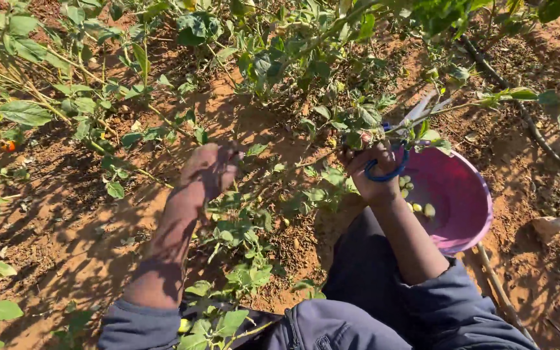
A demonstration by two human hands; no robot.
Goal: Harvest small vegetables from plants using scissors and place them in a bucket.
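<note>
Leafy stems (332, 84) crowd between both hands, pink bowl (461, 194) just right.

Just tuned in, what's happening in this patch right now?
A person is working among low leafy plants on red soil. The right hand grips blue-handled scissors up in the foliage. The left hand reaches into the leaves. A pink bowl on the ground by the right arm holds a few small pale fruits.
</note>
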